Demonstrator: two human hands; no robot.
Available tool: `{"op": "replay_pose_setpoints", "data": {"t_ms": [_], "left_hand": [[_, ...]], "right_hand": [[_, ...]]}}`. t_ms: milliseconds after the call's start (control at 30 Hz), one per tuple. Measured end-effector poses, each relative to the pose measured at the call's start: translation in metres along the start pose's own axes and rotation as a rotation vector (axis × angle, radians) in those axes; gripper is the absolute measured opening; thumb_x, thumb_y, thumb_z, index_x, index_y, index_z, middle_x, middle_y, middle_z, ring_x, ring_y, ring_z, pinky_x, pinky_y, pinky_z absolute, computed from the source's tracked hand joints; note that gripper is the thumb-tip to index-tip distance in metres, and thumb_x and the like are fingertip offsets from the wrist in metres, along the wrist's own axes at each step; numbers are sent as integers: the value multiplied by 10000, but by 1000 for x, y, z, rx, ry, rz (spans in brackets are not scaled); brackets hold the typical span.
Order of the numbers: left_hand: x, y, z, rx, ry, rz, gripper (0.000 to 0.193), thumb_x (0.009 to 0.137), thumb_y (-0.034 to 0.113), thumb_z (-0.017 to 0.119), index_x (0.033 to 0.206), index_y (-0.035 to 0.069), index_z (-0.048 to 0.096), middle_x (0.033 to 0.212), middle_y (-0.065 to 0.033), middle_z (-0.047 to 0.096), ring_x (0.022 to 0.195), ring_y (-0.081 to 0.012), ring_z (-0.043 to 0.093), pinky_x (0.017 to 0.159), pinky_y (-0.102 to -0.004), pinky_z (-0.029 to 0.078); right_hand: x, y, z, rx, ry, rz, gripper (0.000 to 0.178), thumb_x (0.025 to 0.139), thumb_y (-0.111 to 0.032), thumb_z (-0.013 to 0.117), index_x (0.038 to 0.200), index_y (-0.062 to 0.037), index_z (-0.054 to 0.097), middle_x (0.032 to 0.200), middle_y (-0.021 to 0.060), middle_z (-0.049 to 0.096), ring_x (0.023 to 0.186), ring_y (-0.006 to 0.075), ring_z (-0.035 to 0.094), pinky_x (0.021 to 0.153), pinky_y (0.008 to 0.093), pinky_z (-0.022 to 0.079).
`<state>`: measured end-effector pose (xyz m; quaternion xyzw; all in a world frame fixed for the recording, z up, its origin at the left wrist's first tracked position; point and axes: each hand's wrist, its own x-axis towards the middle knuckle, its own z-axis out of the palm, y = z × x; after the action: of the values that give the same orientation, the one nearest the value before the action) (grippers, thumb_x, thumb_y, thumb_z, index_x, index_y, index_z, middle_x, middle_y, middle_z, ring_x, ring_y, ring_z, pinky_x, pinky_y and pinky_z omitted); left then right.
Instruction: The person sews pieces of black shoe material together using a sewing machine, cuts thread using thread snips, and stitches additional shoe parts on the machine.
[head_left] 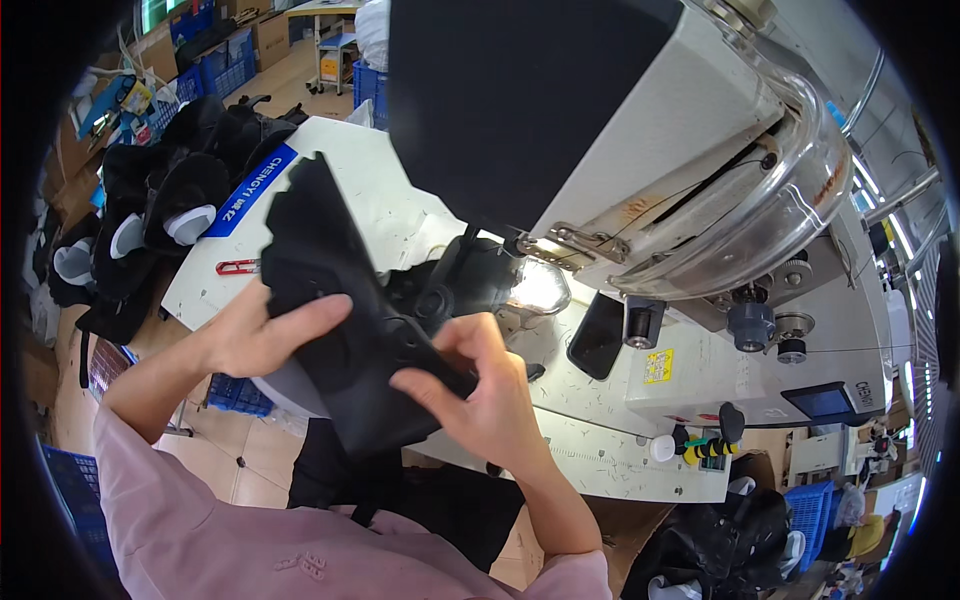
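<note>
A stiff black moulded piece (345,375) with a scalloped upper edge is held up in front of me, near the table's front edge; I cannot tell exactly what it is. My left hand (262,335) grips its left side, thumb lying across the face and the other fingers hidden behind. On the right side, my right hand (490,390) pinches the edge between thumb and bent fingers. Part of something white (292,392) shows beneath the piece. Just beyond stands the sewing machine (670,170), its lamp lighting the needle area (540,285).
A black phone (597,337) lies on the white table (590,445) right of the needle area. Red-handled snips (237,267) and a blue strip (250,190) are at the left edge. Black pieces with white parts are piled at left (190,190) and lower right (730,535).
</note>
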<state>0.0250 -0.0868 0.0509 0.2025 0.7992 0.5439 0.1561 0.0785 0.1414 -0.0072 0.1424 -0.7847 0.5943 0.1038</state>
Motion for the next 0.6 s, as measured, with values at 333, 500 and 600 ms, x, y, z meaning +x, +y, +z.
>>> {"op": "replay_pose_setpoints", "data": {"t_ms": [333, 500, 600], "left_hand": [[-4, 49, -24, 43, -165, -123, 299, 907, 153, 621, 1138, -31, 581, 972, -57, 645, 900, -123, 585, 799, -275, 469], [38, 32, 8, -54, -164, -62, 301, 942, 183, 610, 1150, -29, 559, 987, -42, 637, 911, -101, 578, 793, -263, 471], [59, 11, 36, -163, 9, 180, 306, 965, 207, 584, 1142, -40, 549, 985, -43, 626, 917, -86, 562, 792, -257, 470]], "right_hand": [[-10, 17, 23, 549, -367, 205, 240, 887, -182, 678, 947, 33, 592, 713, 39, 532, 688, 74, 461, 596, 265, 401], [-3, 4, -32, 232, -92, 178, 163, 902, -113, 648, 960, 39, 650, 868, 31, 641, 795, 61, 559, 689, 228, 461], [0, 22, -46, 23, 109, 112, 204, 893, -107, 656, 1034, 38, 671, 898, 27, 656, 791, 76, 575, 704, 215, 465]]}}
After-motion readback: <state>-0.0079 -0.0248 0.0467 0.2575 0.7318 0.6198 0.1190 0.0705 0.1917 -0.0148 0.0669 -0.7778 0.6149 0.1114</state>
